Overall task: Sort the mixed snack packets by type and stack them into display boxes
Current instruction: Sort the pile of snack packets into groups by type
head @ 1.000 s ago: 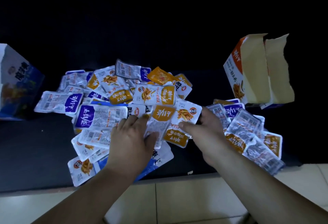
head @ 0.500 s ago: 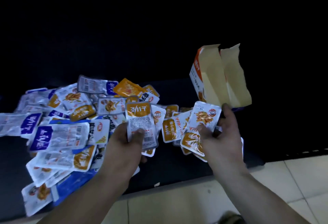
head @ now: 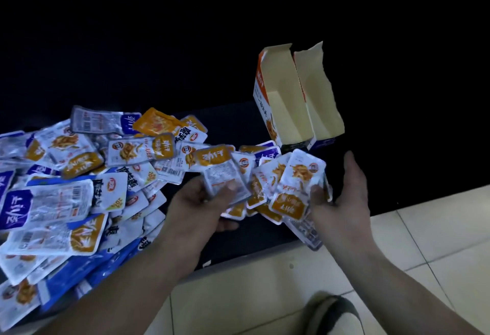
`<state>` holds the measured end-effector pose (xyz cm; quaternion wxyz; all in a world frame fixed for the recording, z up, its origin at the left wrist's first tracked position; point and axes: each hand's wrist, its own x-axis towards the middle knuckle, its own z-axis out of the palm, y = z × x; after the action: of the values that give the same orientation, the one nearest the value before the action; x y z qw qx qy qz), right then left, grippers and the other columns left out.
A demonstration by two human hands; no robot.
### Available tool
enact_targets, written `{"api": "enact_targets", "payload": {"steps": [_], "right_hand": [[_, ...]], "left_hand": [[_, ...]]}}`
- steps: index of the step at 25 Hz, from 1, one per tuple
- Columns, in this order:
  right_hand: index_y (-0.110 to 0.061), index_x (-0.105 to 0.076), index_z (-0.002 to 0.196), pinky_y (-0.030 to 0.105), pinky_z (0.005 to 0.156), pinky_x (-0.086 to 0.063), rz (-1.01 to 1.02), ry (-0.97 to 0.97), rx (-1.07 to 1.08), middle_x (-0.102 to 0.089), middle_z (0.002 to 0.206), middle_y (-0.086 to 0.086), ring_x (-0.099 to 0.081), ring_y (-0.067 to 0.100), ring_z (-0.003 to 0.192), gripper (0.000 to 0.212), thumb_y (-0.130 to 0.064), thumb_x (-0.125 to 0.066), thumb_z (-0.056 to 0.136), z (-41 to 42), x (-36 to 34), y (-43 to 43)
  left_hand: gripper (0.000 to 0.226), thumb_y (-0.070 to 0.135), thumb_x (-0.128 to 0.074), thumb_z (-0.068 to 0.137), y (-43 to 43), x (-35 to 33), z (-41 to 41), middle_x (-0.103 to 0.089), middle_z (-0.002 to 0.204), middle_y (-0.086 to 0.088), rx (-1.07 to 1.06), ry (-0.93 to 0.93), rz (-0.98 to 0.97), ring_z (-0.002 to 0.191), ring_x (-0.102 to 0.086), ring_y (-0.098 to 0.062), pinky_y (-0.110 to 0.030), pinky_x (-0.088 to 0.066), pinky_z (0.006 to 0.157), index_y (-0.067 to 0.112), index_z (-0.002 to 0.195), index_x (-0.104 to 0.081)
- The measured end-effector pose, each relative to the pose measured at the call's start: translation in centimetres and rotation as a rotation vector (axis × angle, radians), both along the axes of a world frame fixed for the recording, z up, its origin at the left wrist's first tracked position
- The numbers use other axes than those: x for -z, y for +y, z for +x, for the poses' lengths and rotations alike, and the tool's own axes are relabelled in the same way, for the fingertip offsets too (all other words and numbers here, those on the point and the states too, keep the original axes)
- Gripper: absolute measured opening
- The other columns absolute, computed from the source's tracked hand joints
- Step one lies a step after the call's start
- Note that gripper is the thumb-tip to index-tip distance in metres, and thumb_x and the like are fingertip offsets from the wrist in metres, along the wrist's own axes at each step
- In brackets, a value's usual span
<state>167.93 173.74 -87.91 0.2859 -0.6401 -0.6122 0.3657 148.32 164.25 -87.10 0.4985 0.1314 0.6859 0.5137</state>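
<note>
Black surface (head: 233,122) under packets (head: 66,202), pale tiled floor (head: 265,295)

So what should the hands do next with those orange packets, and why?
Probably the left hand should lay its packet on the bunch in the right hand. Both look orange-type, and the open box just beyond is orange too, so they could go in together.
</note>
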Motion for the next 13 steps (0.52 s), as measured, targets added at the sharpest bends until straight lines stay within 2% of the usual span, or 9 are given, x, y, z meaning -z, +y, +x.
{"api": "enact_targets", "payload": {"steps": [1, 2, 3, 5, 7, 9, 13], "right_hand": [[-0.026, -0.021, 0.162, 0.028, 0.119, -0.030, 0.095, -0.112, -0.063, -0.022, 0.165, -0.002, -0.023, 0.016, 0.151, 0.083, -0.015, -0.069, 0.095, 0.4, 0.2, -0.6], [-0.027, -0.021, 0.163, 0.040, 0.124, -0.023, 0.135, -0.180, -0.141, -0.013, 0.168, 0.002, -0.013, 0.021, 0.155, 0.085, -0.022, -0.070, 0.094, 0.7, 0.6, -1.4], [-0.034, -0.019, 0.162, 0.046, 0.125, -0.018, 0.091, -0.230, -0.238, -0.004, 0.170, 0.002, -0.004, 0.023, 0.157, 0.086, -0.036, -0.068, 0.092, 0.7, 1.1, -2.4], [-0.051, -0.004, 0.159, 0.049, 0.126, -0.005, -0.069, -0.359, -0.424, 0.024, 0.168, -0.008, 0.019, 0.020, 0.156, 0.087, -0.068, -0.046, 0.084, 0.4, 2.6, -4.1], [-0.054, 0.006, 0.157, 0.049, 0.125, 0.004, -0.071, -0.492, -0.498, 0.036, 0.163, -0.011, 0.032, 0.016, 0.152, 0.088, -0.077, -0.032, 0.081, 0.5, 4.3, -3.7], [-0.047, 0.001, 0.160, 0.051, 0.127, 0.005, -0.008, -0.538, -0.494, 0.025, 0.169, -0.002, 0.025, 0.019, 0.155, 0.088, -0.070, -0.039, 0.086, 1.5, 5.0, -1.3], [-0.034, -0.031, 0.159, 0.058, 0.125, -0.015, 0.142, -0.546, -0.346, -0.006, 0.170, 0.019, -0.007, 0.041, 0.156, 0.082, -0.053, -0.060, 0.085, 4.1, 5.2, 2.7]], "left_hand": [[0.014, 0.037, -0.076, 0.090, 0.2, 0.3, 0.0, -0.078, 0.099, 0.001, 0.069, 0.043, -0.038, 0.090, -0.076, -0.022, -0.043, -0.064, 0.072, 0.028, 0.100, -0.072], [0.013, 0.040, -0.077, 0.089, 0.1, 0.8, -0.1, -0.075, 0.101, 0.007, 0.120, 0.171, -0.086, 0.093, -0.074, -0.019, -0.043, -0.064, 0.077, 0.033, 0.096, -0.068], [0.014, 0.041, -0.076, 0.089, -0.2, 1.4, -0.1, -0.070, 0.103, 0.014, 0.166, 0.339, -0.122, 0.096, -0.071, -0.012, -0.036, -0.061, 0.079, 0.038, 0.095, -0.064], [0.027, 0.036, -0.074, 0.090, -1.2, 2.4, 0.0, -0.063, 0.114, 0.019, 0.280, 0.532, -0.109, 0.103, -0.063, 0.005, -0.017, -0.051, 0.079, 0.045, 0.113, -0.064], [0.052, 0.031, -0.073, 0.091, -1.8, 3.4, 0.3, -0.054, 0.126, 0.020, 0.369, 0.576, -0.061, 0.113, -0.054, 0.009, -0.013, -0.045, 0.087, 0.044, 0.138, -0.056], [0.063, 0.033, -0.072, 0.092, -1.5, 4.0, 0.8, -0.049, 0.135, 0.020, 0.446, 0.666, -0.022, 0.123, -0.046, 0.000, -0.019, -0.040, 0.100, 0.040, 0.149, -0.047], [0.073, 0.040, -0.068, 0.092, 0.0, 4.3, 2.9, -0.040, 0.144, 0.021, 0.627, 0.810, 0.040, 0.122, -0.032, -0.003, -0.016, -0.028, 0.100, 0.040, 0.156, -0.033]]}}
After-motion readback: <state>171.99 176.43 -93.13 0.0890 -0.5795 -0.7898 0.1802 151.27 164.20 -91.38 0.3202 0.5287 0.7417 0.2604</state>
